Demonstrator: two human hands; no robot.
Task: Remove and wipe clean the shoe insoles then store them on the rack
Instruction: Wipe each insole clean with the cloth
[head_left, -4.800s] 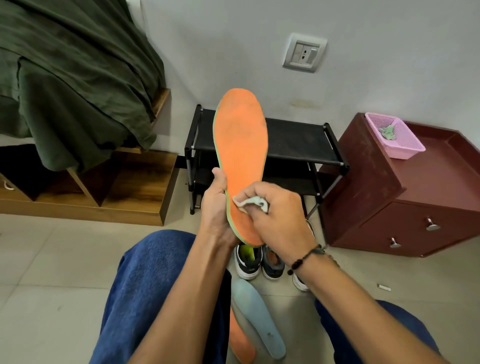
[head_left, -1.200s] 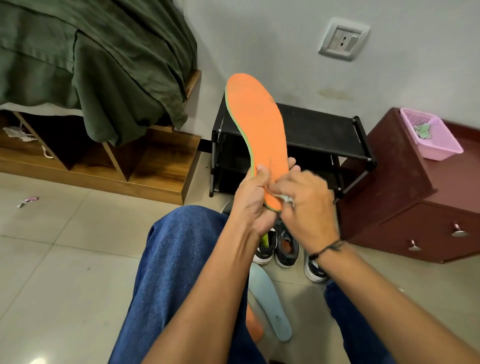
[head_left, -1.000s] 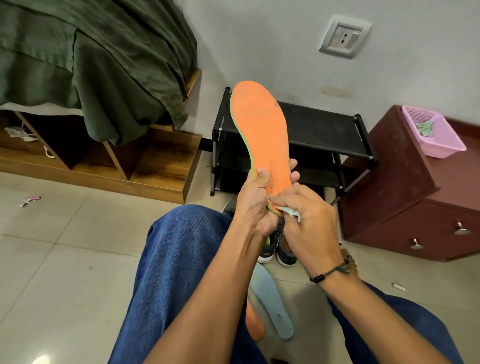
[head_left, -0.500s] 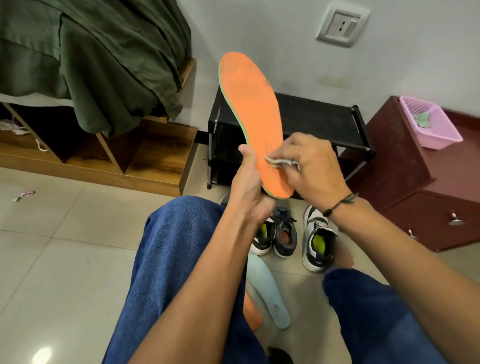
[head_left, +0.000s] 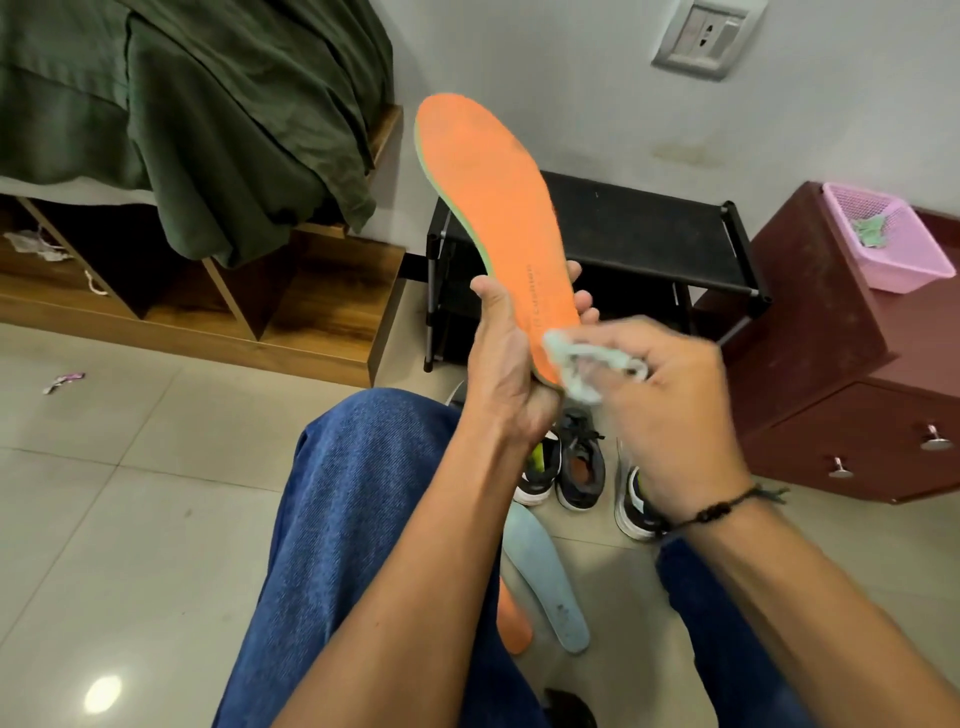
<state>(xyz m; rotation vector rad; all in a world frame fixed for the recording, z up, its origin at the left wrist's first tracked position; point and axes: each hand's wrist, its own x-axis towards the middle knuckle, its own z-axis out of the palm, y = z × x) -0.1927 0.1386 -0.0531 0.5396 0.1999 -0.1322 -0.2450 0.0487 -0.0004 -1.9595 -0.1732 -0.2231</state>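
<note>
My left hand (head_left: 506, 358) grips the heel end of an orange insole (head_left: 488, 208) with a green edge, holding it upright in front of the black shoe rack (head_left: 634, 228). My right hand (head_left: 670, 410) pinches a small pale wipe (head_left: 576, 364) against the insole's heel. On the floor between my legs lie a light blue insole (head_left: 545, 582) and part of another orange insole (head_left: 511, 623). Three dark sneakers stand below the rack: one with a green lining (head_left: 540, 467), one with an orange lining (head_left: 584, 467), and a third (head_left: 634, 504) partly hidden by my right wrist.
A dark red cabinet (head_left: 841, 395) with two drawer knobs stands to the right of the rack, with a pink basket (head_left: 893, 244) on top. At left is a wooden bed base (head_left: 322, 312) with a green blanket (head_left: 208, 119) hanging over it. The floor is pale tile.
My right hand with the wipe has slid from the middle of the insole down to its heel. The insole has tilted slightly leftward at its toe.
</note>
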